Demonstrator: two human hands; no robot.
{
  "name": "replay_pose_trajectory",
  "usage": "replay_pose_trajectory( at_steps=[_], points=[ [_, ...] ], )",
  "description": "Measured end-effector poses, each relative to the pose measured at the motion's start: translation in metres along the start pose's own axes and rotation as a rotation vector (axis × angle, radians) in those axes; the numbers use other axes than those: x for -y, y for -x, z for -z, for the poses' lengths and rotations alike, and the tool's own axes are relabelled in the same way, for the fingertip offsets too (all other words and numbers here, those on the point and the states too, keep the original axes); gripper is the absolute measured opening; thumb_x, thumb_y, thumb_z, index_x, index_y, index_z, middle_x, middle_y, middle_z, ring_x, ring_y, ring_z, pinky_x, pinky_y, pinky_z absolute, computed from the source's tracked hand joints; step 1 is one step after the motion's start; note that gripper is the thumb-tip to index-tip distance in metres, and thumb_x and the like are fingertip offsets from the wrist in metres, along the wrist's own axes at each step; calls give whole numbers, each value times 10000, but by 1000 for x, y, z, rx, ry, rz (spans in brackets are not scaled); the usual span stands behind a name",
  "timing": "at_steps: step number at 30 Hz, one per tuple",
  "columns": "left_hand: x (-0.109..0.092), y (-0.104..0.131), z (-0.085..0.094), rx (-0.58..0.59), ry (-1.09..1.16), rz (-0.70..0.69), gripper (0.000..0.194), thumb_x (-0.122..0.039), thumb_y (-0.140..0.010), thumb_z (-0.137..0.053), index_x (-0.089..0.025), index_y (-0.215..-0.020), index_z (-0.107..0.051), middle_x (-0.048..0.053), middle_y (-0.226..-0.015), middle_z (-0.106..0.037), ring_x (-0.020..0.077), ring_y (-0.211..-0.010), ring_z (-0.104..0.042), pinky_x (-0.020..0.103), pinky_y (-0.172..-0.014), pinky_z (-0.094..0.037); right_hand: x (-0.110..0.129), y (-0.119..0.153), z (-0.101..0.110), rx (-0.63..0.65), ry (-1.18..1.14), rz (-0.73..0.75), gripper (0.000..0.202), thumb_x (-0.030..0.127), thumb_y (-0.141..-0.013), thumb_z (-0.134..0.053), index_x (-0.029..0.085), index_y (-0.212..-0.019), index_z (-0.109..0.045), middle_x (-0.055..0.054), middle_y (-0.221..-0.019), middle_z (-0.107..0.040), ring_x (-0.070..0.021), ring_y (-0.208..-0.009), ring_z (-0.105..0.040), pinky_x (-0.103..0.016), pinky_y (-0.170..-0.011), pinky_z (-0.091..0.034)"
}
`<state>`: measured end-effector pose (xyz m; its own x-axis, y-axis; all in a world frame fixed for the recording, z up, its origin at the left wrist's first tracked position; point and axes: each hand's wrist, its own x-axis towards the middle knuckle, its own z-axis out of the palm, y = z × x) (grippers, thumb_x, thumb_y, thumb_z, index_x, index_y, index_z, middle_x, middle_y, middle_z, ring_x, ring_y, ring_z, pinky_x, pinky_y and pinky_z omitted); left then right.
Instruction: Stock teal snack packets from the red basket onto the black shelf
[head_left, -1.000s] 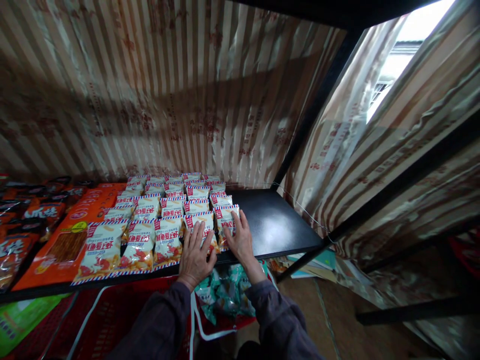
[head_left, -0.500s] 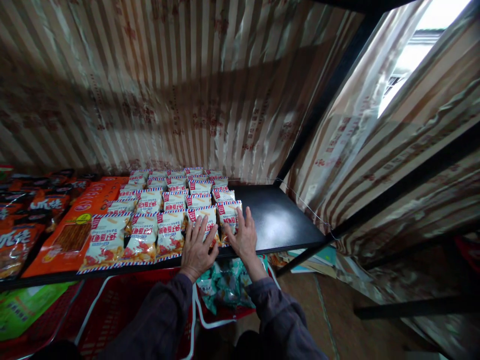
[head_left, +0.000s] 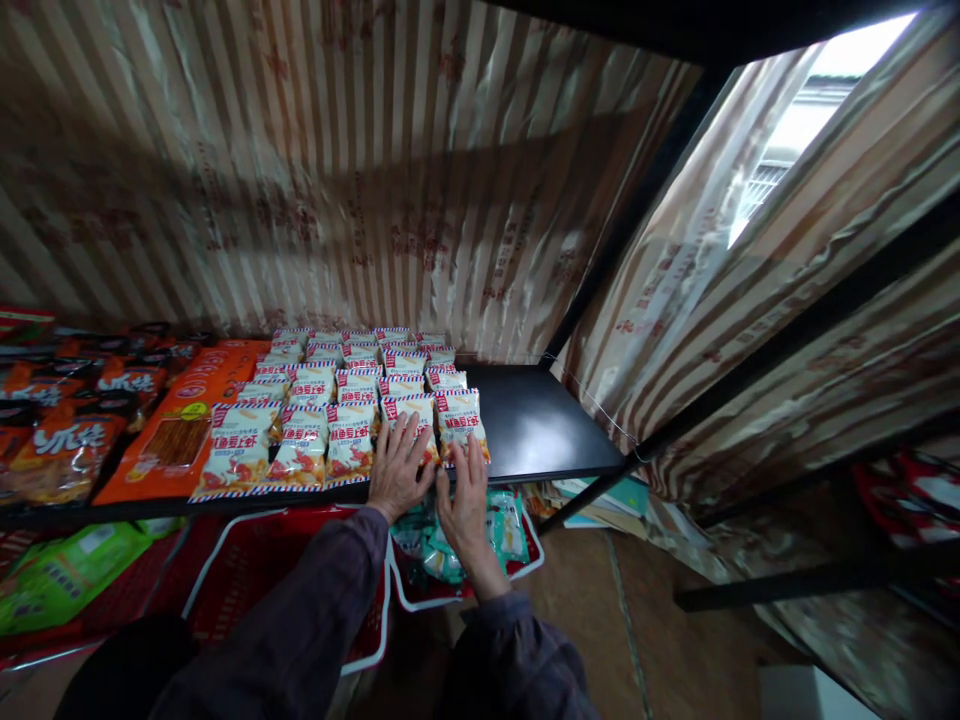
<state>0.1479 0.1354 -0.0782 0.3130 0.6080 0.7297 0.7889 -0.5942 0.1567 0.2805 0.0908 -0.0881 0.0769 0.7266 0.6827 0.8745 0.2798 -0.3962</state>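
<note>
Rows of small white snack bags with red print and striped edges stand on a black shelf [head_left: 551,415]. My left hand [head_left: 399,470] lies with spread fingers against a front-row snack bag [head_left: 409,408], covering its lower part. Beside it, my right hand [head_left: 463,505] has its fingers stretched out at the lower edge of the rightmost front snack bag [head_left: 459,415]. Its fingertips overlap that bag's bottom; whether they press on it I cannot tell. Neither hand grips anything.
Left of the white bags lie a large orange packet [head_left: 161,440] and several dark-and-orange bags [head_left: 71,450]. Below the shelf are a red basket [head_left: 240,570], a basket with teal packets [head_left: 506,525] and a green packet [head_left: 71,575]. A black shelf post [head_left: 607,260] rises at the right.
My right hand has drawn down from the side of the rightmost front bag to its lower edge. The left hand stays on its bag. The view has shifted slightly.
</note>
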Motion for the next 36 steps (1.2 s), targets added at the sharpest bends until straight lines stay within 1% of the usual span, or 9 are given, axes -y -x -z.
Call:
replay_pose_trajectory(
  at_steps=[2, 5, 10, 14, 18, 21, 26, 32, 36],
  points=[
    [-2, 2, 3, -26, -16, 31, 502, -244, -859, -457, -141, -1349, -416, 135, -1457, -362, 267, -1394, -214, 514, -1112, -217, 7, 5, -1, 32, -8, 29, 489, 203, -914, -356, 182, -1402, -330, -124, -1526, -199, -261, -1408, -169, -508, -1079, -295],
    [-10, 13, 15, -61, -34, 91, 482, -174, -860, -416, -126, -1340, -419, 132, -1449, -377, 255, -1397, -204, 500, -1115, -228, 15, -2, -1, 53, 1, 77, 493, 180, -916, -339, 200, -1408, -324, -99, -1534, -182, -254, -1413, -151, -507, -1077, -303],
    [-21, 56, 47, -36, -20, 201, 516, -87, -797, -428, -115, -1313, -437, 155, -1490, -288, 286, -1413, -121, 530, -1111, -235, 32, -27, -6, 87, 38, 176, 487, 161, -890, -402, 204, -1375, -393, -84, -1543, -157, -276, -1417, -93, -526, -1083, -284],
    [-5, 84, 73, 10, -10, 245, 524, -31, -749, -424, -112, -1265, -471, 150, -1504, -255, 287, -1417, -91, 527, -1108, -260, 43, -35, -18, 114, 70, 164, 491, 164, -858, -462, 209, -1346, -438, -80, -1549, -124, -311, -1410, -78, -548, -1072, -279],
    [23, 93, 90, 54, -25, 302, 523, -29, -745, -424, -89, -1263, -468, 171, -1494, -266, 282, -1419, -77, 512, -1107, -280, 45, -31, -30, 122, 85, 113, 484, 186, -853, -475, 200, -1336, -454, -98, -1544, -131, -322, -1394, -133, -530, -1058, -302],
    [35, 95, 96, 83, -34, 299, 530, -25, -736, -425, -72, -1262, -474, 178, -1491, -270, 282, -1420, -64, 494, -1117, -273, 45, -29, -38, 116, 105, 84, 480, 205, -860, -467, 189, -1339, -452, -114, -1536, -152, -323, -1378, -178, -515, -1048, -315],
    [35, 87, 97, 158, -52, 244, 530, -65, -747, -444, -93, -1274, -490, 148, -1477, -320, 286, -1419, -68, 498, -1123, -253, 45, -27, -47, 85, 127, 76, 476, 239, -875, -444, 172, -1346, -437, -144, -1518, -203, -320, -1364, -215, -534, -1028, -325],
    [39, 49, 80, 251, -117, 103, 483, -173, -782, -485, -126, -1261, -518, 117, -1469, -349, 319, -1410, -106, 559, -1125, -163, 44, -23, -53, 50, 116, 49, 493, 278, -896, -414, 155, -1374, -389, -174, -1517, -183, -336, -1376, -189, -575, -1006, -329],
    [43, 25, 64, 277, -145, 49, 429, -209, -835, -439, -115, -1244, -526, 123, -1417, -430, 311, -1405, -140, 567, -1125, -133, 42, -22, -56, 36, 112, 43, 502, 271, -906, -390, 162, -1395, -353, -174, -1518, -178, -331, -1374, -201, -577, -999, -334]
  ],
)
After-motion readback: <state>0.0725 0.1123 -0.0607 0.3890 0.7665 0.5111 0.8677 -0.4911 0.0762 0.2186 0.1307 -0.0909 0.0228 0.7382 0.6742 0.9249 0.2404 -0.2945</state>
